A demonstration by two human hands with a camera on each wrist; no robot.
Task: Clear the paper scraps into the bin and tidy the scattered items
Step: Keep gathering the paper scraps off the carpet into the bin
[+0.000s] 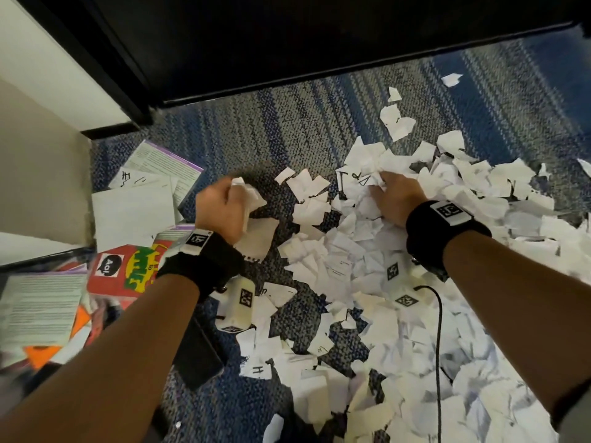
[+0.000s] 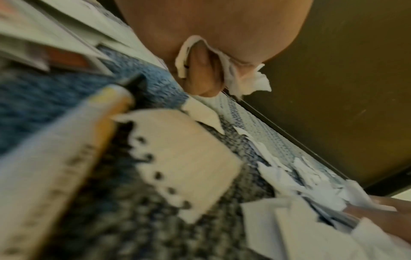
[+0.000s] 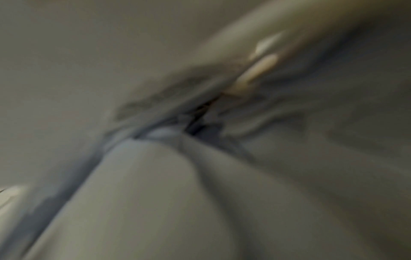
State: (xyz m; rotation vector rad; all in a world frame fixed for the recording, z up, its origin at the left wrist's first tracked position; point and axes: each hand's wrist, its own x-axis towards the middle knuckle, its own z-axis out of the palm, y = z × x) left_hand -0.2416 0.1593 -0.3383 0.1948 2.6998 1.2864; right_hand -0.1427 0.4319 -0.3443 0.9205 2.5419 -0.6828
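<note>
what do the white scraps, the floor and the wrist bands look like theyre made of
White scraps: thin matte paper, with torn ragged edges, creases and pen marks.
Floor: looped-pile carpet, going by the woven blue and grey fleck.
Wrist bands: black fabric, probably a soft stretch knit, each carrying a printed white marker tag.

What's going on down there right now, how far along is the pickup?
A person is gathering torn paper off the carpet. The left hand grips a wad of scraps; the right hand is dug into the big pile, fingers hidden by paper. Most scraps are still on the floor. Booklets and a red box lie loose at left. No bin is in view.
</note>
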